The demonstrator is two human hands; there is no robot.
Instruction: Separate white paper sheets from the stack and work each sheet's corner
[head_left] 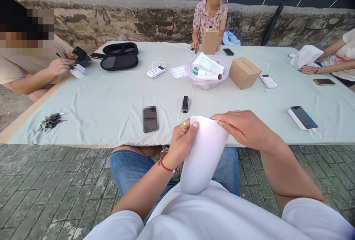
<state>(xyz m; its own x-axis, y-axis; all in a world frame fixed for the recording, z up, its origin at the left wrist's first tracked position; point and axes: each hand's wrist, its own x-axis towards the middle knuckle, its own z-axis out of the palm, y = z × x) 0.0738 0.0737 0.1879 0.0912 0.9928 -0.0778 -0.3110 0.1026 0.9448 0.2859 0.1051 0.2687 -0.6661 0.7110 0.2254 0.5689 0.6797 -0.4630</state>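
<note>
A white sheet of paper point(205, 155), bent into a curve, is held above my lap at the table's near edge. My left hand point(183, 140) grips its left side, thumb lying on the face of the sheet. At the top right corner, my right hand point(241, 125) pinches the paper between thumb and fingers. The lower end of the sheet reaches down to my shirt. Just beyond the paper, a black stapler point(185, 104) lies on the tablecloth. Left of it is a dark flat object point(150, 119), blurred out.
The cloth-covered table point(111, 99) also bears keys point(52, 121), a black case point(119, 61), a plastic basin point(206, 83) with papers, a cardboard box point(244, 73), a phone on a white block point(303, 117) and white power banks point(156, 71). Several people sit around it.
</note>
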